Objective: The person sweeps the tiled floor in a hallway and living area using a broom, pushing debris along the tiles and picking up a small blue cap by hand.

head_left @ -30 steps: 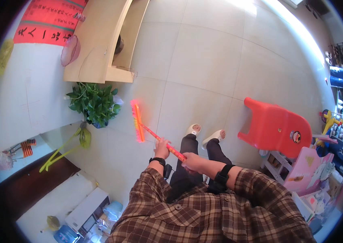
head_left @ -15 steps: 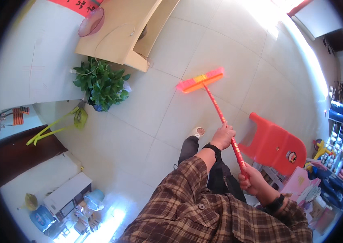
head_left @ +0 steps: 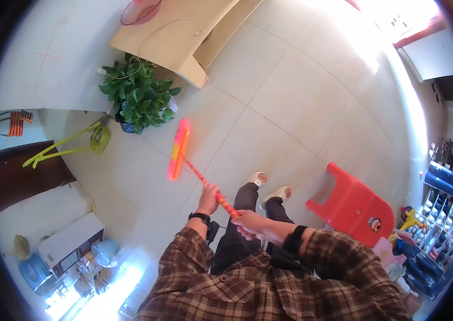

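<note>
Gripping pink-orange broom (head_left: 179, 152) two-handed: left hand (head_left: 209, 199) wrapped lower down, right hand (head_left: 249, 224) round top end, spaced apart prob for better leverage.

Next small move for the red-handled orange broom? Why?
Perhaps swing the red-handled orange broom rightward: left hand and right hand both grip its handle, its head lies left of the cream slippers, and pale floor tiles extend to its right.

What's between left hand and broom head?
In the head view, a stretch of red handle runs from the left hand to the broom head; pale floor tiles show beneath.
</note>
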Available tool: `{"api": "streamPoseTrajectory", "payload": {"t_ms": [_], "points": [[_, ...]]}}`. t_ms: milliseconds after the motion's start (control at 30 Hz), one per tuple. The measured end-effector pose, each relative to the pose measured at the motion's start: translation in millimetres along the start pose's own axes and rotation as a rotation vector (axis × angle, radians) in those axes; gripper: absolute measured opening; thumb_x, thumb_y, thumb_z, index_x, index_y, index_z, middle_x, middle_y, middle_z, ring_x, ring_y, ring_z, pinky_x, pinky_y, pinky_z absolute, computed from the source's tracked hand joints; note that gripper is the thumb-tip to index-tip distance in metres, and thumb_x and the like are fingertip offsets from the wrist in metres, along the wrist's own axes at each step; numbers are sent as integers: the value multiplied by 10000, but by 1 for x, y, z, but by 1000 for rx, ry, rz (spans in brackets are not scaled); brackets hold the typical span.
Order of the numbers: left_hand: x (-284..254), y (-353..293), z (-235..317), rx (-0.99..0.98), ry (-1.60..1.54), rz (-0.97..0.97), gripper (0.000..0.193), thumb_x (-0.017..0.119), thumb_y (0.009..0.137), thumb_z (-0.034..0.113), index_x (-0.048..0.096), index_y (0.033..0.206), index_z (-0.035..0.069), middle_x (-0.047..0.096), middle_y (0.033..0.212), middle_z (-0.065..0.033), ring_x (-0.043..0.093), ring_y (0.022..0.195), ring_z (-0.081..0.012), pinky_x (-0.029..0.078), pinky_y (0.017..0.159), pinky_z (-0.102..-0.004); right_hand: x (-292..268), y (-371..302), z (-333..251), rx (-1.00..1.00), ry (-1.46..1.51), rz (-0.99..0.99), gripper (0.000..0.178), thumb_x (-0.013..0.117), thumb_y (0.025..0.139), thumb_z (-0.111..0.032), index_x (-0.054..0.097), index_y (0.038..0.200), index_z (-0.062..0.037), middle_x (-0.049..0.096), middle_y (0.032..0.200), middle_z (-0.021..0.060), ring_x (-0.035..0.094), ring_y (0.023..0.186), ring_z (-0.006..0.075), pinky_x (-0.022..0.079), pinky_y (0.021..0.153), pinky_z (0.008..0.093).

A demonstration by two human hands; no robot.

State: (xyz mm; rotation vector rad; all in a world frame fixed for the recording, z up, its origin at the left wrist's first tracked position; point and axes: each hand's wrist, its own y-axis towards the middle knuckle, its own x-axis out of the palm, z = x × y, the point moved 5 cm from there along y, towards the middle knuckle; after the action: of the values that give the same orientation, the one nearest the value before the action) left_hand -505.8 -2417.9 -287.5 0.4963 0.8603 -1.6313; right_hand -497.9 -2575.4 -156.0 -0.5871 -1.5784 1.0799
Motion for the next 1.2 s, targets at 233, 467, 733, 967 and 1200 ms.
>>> {"api": "streamPoseTrajectory", "payload": {"t_ms": [233,467,733,967,1200], "points": [[7,38,18,-37,10,-23,95,616,638,133,538,638,79,529,736,-107,449,834,-309,368,765,-397,-35,-10,-19,-57,223,-48,143,514,799,-164,468,933,-142,386,572,-17,358,421,80,290,376,225],[55,151,131,243,-28,-140,33,527,693,111,544,695,140,516,812,-56,413,1003,-270,422,787,-378,-101,-87,-24,-268,574,80,216,415,845,-161,438,1060,-159,348,553,-34,294,400,58,240,380,205],[44,209,184,387,-22,-327,71,479,721,102,542,707,132,509,861,-17,413,1037,-242,473,715,-322,-75,-92,-55,-310,529,276,200,365,879,-224,379,1077,-241,367,584,-11,332,402,80,298,392,244],[6,170,101,300,-54,-65,56,565,676,110,521,706,95,496,826,-69,423,943,-287,404,810,-362,-65,-66,-72,-141,351,126,71,393,869,-219,354,913,-179,365,579,-9,325,390,86,266,349,226],[-37,131,78,55,-100,74,58,564,645,89,518,620,112,493,731,-52,435,865,-282,361,842,-367,-40,-66,-95,-91,313,0,78,443,837,-151,418,910,-138,354,572,-28,311,405,57,235,353,197]]}}
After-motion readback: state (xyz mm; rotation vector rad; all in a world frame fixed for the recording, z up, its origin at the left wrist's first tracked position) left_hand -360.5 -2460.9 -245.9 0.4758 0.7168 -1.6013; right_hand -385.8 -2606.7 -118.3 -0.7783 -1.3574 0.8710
